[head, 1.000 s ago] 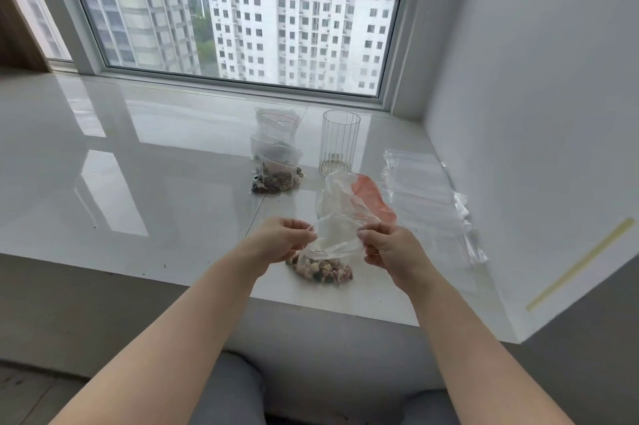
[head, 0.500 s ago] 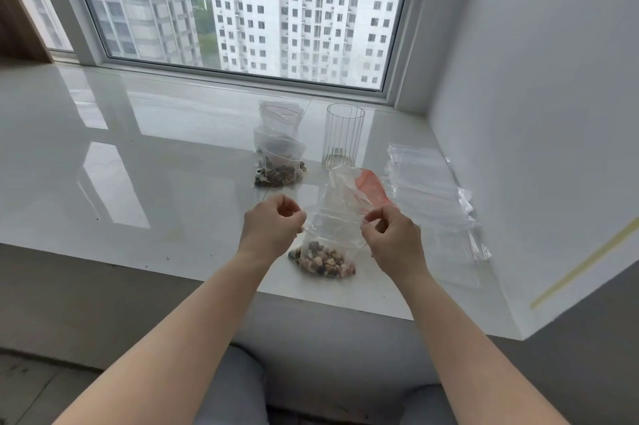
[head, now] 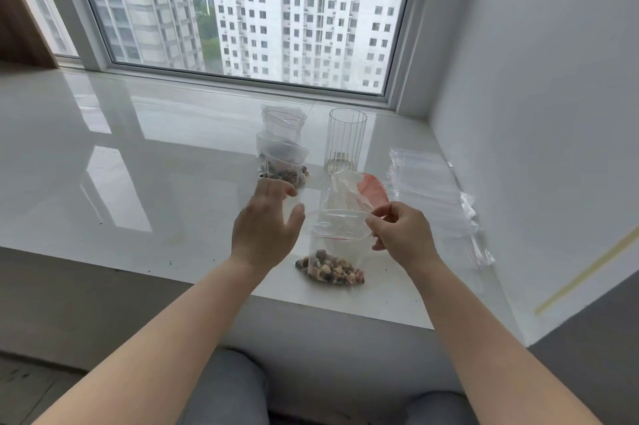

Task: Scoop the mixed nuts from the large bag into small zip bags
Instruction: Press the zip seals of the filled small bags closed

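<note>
Glossy white stone forms the wide window ledge, mirror-smooth and reflecting the window frame. Near its front edge stands a small zip bag of thin, crinkled clear plastic with a red line under its mouth; a heap of mixed nuts, lumpy and brown, tan and dark, fills its bottom. The right hand pinches the bag's upper right rim between thumb and curled fingers, keeping it upright. The left hand hovers just left of the bag with fingers spread and relaxed, grasping nothing.

Behind the bag rises a larger clear bag, rumpled, with an orange-pink scoop-like shape behind it; both are partly covered by the zip bag and the right hand, so the orange thing's form is hard to make out. Further back two filled zip bags stand one behind the other, their contents dark and blurred through the plastic. Beside them is a ribbed clear glass cylinder. A flat stack of empty zip bags lies to the right, its edges blending into the pale ledge.

Half a second ago both hands were clenched on the bag's mouth; now the left has let go and opened, while the right keeps its pinch.
</note>
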